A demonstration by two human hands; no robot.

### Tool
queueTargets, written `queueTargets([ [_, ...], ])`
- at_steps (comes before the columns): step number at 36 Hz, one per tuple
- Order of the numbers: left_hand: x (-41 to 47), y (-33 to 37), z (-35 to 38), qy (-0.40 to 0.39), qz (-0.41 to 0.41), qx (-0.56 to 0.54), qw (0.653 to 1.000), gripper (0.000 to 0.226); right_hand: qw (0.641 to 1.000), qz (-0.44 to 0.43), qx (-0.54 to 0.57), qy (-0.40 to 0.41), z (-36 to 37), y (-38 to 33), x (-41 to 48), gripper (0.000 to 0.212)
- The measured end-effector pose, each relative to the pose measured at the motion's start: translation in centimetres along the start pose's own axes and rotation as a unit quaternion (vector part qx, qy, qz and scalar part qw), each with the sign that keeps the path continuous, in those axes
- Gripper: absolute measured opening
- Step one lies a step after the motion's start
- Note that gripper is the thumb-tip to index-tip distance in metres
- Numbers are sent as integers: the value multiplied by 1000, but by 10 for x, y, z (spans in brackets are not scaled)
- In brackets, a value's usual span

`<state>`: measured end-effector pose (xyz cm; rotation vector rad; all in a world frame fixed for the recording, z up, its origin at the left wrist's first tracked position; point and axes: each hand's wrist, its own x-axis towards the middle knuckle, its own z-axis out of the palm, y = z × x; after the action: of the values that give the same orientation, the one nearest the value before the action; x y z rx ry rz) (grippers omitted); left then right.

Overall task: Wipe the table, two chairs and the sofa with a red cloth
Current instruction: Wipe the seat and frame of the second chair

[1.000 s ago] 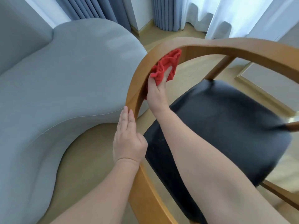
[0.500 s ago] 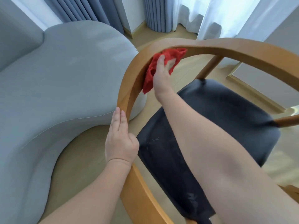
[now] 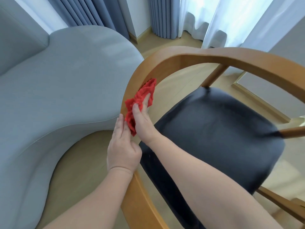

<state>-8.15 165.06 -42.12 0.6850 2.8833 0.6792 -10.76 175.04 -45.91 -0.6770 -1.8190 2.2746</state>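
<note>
A grey sofa (image 3: 57,96) stands just beside a wooden chair (image 3: 214,57). The left hand (image 3: 123,149) lies flat on the chair's curved back, fingers straight. The right hand (image 3: 142,121), fingers extended, presses a red cloth (image 3: 145,93) against its inner face.

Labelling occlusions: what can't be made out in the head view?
Head view only:
- Right hand grip on red cloth: fingertips buried in cloth; pinch or press unclear.
- Chair rail under cloth: covered.
- Black seat: near corner behind right forearm.
- Sofa: cut by left edge.
</note>
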Motion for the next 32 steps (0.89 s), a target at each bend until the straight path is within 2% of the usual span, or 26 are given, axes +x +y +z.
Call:
queueTargets([
  [3, -1, 0, 0, 2, -4, 5, 1000, 65, 1000, 5, 2, 18, -3, -10, 8, 86],
  [7, -1, 1, -1, -1, -1, 9, 1000, 66, 996, 2, -16, 86, -20, -32, 33, 73],
  [11, -2, 4, -4, -16, -11, 24, 1000, 62, 986, -31, -44, 155, -48, -53, 57, 76],
  [15, 0, 7, -8, -52, -23, 58, 997, 63, 966, -82, -150, 192, -73, -53, 65, 77],
  [18, 1, 8, -8, -73, -25, 99, 992, 63, 927, -120, -300, 188, -95, -45, 64, 79],
  [22, 2, 7, -7, -69, -15, 108, 992, 64, 835, -160, -494, 180, -134, -54, 69, 77],
  [25, 2, 7, -9, -67, -13, 103, 992, 65, 766, -191, -602, 123, -168, -78, 80, 81],
  [28, 3, 7, -10, -66, -11, 111, 992, 65, 754, -183, -627, 68, -197, -102, 91, 86],
  [32, 3, 9, -8, -43, -3, 128, 991, 62, 749, -158, -641, 55, -216, -108, 100, 86],
])
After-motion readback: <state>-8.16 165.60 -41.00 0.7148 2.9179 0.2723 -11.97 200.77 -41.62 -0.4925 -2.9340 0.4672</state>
